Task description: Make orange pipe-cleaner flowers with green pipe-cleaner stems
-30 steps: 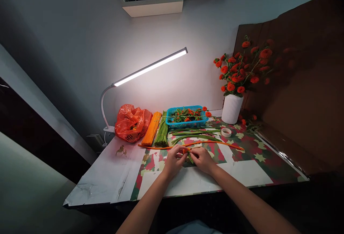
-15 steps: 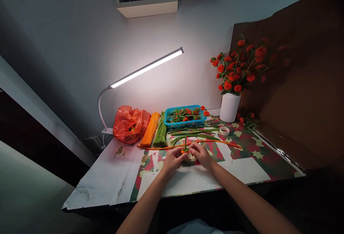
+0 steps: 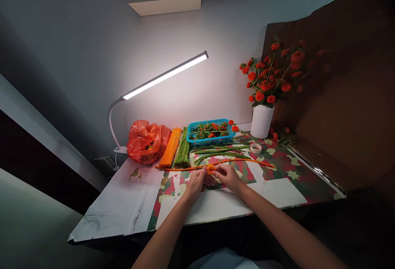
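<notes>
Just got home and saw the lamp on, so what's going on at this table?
A person's left hand and right hand hold a small, round orange flower head between their fingertips. Just beyond lie long, thin orange stems and loose green stems. Further back are a crumpled red plastic bag, orange and green stem bundles, and a blue plastic basket of orange-red flowers. More stand in a ribbed white vase.
</notes>
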{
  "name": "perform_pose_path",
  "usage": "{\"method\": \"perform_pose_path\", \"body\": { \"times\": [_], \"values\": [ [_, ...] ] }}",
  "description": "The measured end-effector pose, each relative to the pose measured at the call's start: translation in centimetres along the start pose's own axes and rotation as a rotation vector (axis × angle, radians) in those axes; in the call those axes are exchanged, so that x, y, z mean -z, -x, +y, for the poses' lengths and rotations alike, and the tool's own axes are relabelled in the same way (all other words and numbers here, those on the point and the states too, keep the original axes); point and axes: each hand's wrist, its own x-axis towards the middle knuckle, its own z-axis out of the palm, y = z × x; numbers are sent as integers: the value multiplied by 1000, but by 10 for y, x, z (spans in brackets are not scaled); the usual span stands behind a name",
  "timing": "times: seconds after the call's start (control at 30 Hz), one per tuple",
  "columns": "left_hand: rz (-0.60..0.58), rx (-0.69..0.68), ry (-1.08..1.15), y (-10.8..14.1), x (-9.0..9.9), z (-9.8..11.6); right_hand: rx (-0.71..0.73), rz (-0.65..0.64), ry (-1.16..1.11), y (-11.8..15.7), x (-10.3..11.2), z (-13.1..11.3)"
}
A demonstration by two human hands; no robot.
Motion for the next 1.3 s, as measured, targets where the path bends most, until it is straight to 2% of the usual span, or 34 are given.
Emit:
{"method": "perform_pose_path", "body": {
  "times": [0.4, 0.63, 0.87, 1.0, 1.1, 1.3],
  "values": [
    [17, -72, -17, -1, 1, -3, 71, 18, 76, -2, 1, 6],
    [1, -100, -111, 1, 0, -1, 16, 118, 103, 0, -1, 8],
    [-18, -117, -86, 0, -1, -3, 46, 89, 118, 1, 1, 6],
    [17, -131, -69, 1, -1, -1, 75, 86, 142, 1, 2, 1],
    [61, -199, -84, 4, 0, 2, 108, 112, 169, 1, 3, 0],
    [136, -384, -289, 8, 0, 7, 138, 131, 214, 1, 2, 3]
  ]
}}
